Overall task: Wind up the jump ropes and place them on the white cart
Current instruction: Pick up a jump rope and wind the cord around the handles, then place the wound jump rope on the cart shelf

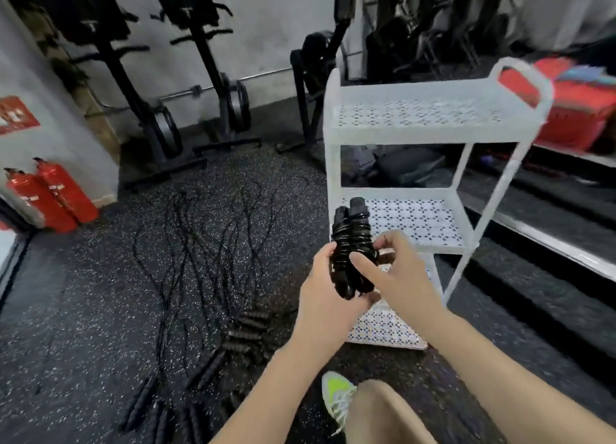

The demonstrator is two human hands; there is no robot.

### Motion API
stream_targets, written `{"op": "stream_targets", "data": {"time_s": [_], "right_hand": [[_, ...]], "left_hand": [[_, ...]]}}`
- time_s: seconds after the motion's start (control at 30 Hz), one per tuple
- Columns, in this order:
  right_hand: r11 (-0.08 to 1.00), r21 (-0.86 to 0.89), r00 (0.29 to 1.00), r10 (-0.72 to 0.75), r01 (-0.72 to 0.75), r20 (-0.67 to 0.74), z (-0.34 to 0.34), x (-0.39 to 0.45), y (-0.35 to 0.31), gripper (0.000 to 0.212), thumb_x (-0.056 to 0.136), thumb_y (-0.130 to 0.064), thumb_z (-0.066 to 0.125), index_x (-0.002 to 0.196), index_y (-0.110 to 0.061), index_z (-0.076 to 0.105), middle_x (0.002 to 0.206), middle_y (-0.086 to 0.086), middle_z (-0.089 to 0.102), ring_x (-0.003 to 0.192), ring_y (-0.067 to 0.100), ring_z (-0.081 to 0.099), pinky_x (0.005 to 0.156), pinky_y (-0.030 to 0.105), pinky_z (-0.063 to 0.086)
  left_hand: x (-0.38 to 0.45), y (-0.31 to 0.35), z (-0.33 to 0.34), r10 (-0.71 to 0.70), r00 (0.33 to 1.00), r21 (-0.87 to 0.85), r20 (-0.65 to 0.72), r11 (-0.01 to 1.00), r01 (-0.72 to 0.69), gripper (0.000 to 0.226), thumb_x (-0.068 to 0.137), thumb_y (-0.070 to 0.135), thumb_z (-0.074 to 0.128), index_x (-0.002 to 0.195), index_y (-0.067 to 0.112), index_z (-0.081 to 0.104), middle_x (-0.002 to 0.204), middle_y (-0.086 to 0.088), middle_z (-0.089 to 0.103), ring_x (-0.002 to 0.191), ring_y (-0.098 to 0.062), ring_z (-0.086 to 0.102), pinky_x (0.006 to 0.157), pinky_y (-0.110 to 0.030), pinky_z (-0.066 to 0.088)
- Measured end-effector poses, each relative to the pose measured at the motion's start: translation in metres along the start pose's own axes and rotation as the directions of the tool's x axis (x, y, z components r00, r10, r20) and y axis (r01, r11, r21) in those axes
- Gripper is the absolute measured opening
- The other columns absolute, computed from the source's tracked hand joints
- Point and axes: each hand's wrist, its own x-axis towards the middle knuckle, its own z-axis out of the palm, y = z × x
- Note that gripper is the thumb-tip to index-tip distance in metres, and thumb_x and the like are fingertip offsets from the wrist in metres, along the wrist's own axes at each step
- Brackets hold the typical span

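Neon-yellow sneaker (336,397) nearest, left hand (325,285) gripping wound black jump rope bundle (351,247), right hand (388,267) pinching its cord, before white perforated three-shelf cart (423,133), loose black jump ropes (203,243) on floor left.

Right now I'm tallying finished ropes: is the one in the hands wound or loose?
Wound: the jump rope has cord coiled tightly around both handles, gripped by the left hand.

Two red fire extinguishers (50,198) lean against the white wall at the left, below a red sign (16,114). Black exercise machines (186,77) stand along the back wall (blurred, so details are unclear). A red box (573,110) sits at the right above black steps (550,217). The speckled rubber floor (83,293) is dark.
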Motion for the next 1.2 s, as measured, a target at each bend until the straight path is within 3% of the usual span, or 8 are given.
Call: {"op": "stream_targets", "data": {"time_s": [0.1, 0.17, 0.37, 0.5, 0.57, 0.77, 0.97, 1.2], "right_hand": [[1.000, 0.013, 0.997, -0.020, 0.021, -0.078, -0.053, 0.009, -0.012, 0.031, 0.088, -0.037, 0.076, 0.099, -0.026, 0.049, 0.097, -0.002, 0.063, 0.083, 0.019, 0.062, 0.069, 0.023, 0.050], [0.999, 0.004, 0.991, -0.051, 0.052, -0.127, -0.087, 0.018, -0.023, 0.031, 0.087, -0.038, 0.077, 0.097, -0.029, 0.049, 0.097, -0.001, 0.064, 0.084, 0.022, 0.064, 0.070, 0.027, 0.052], [0.981, -0.061, 0.960, -0.194, 0.185, -0.204, -0.174, 0.048, -0.062, 0.025, 0.090, -0.034, 0.074, 0.101, -0.028, 0.053, 0.096, -0.009, 0.063, 0.086, 0.009, 0.062, 0.070, 0.018, 0.046], [0.938, -0.188, 0.924, -0.328, 0.293, -0.196, -0.214, 0.075, -0.085, 0.024, 0.089, -0.026, 0.072, 0.104, -0.032, 0.054, 0.104, -0.011, 0.063, 0.093, 0.005, 0.058, 0.083, 0.027, 0.048], [0.897, -0.318, 0.900, -0.381, 0.306, -0.211, -0.228, 0.100, -0.087, 0.033, 0.088, -0.030, 0.071, 0.117, -0.024, 0.058, 0.115, -0.005, 0.061, 0.112, 0.012, 0.050, 0.095, 0.031, 0.040], [0.869, -0.473, 0.930, -0.284, 0.146, -0.235, -0.249, 0.158, -0.081, 0.043, 0.092, -0.045, 0.061, 0.129, -0.024, 0.063, 0.135, -0.001, 0.057, 0.132, 0.029, 0.041, 0.108, 0.047, 0.036], [0.871, -0.456, 0.927, -0.306, 0.182, -0.215, -0.240, 0.182, -0.068, 0.046, 0.096, -0.035, 0.063, 0.136, -0.013, 0.060, 0.140, 0.000, 0.047, 0.130, 0.027, 0.033, 0.104, 0.025, 0.023], [0.863, -0.445, 0.910, -0.359, 0.240, -0.206, -0.236, 0.190, -0.052, 0.032, 0.098, -0.020, 0.060, 0.125, -0.004, 0.067, 0.143, 0.004, 0.048, 0.133, 0.027, 0.043, 0.110, 0.027, 0.027]], "left_hand": [[0.007, 0.050, 0.027, 0.062, 0.996, 0.039, 0.066, 0.997, -0.065, 0.102, 0.077, 0.028, 0.090, 0.158, 0.033, 0.029, 0.134, 0.021, 0.054, 0.118, 0.005, 0.053, 0.089, -0.002, 0.037], [0.015, 0.082, 0.043, 0.121, 0.989, 0.047, 0.088, 0.991, -0.126, 0.100, 0.081, 0.026, 0.088, 0.159, 0.031, 0.027, 0.127, 0.025, 0.047, 0.116, 0.007, 0.046, 0.089, -0.001, 0.034], [0.048, 0.170, 0.084, 0.267, 0.961, 0.058, 0.064, 0.961, -0.271, 0.091, 0.074, 0.038, 0.090, 0.149, 0.032, 0.039, 0.129, 0.018, 0.063, 0.118, -0.004, 0.060, 0.099, -0.031, 0.053], [0.077, 0.216, 0.098, 0.292, 0.956, 0.029, 0.026, 0.956, -0.292, 0.092, 0.070, 0.035, 0.090, 0.146, 0.028, 0.040, 0.121, 0.014, 0.066, 0.110, -0.006, 0.065, 0.085, -0.023, 0.054], [0.097, 0.234, 0.104, 0.287, 0.958, 0.010, 0.024, 0.958, -0.288, 0.091, 0.068, 0.033, 0.092, 0.144, 0.027, 0.042, 0.115, 0.012, 0.068, 0.103, -0.005, 0.067, 0.075, -0.015, 0.052], [0.150, 0.263, 0.124, 0.268, 0.962, 0.104, 0.054, 0.957, -0.272, 0.071, 0.073, 0.036, 0.089, 0.132, 0.021, 0.052, 0.118, 0.003, 0.068, 0.098, -0.010, 0.064, 0.063, -0.014, 0.044], [0.186, 0.265, 0.136, 0.232, 0.969, 0.220, 0.087, 0.944, -0.246, 0.055, 0.089, 0.027, 0.072, 0.137, 0.015, 0.048, 0.124, -0.007, 0.064, 0.098, -0.017, 0.064, 0.069, -0.025, 0.047], [0.196, 0.272, 0.150, 0.190, 0.971, 0.474, 0.146, 0.848, -0.237, 0.040, 0.098, 0.029, 0.059, 0.129, 0.013, 0.041, 0.111, -0.008, 0.061, 0.103, -0.030, 0.062, 0.078, -0.040, 0.045]]}}
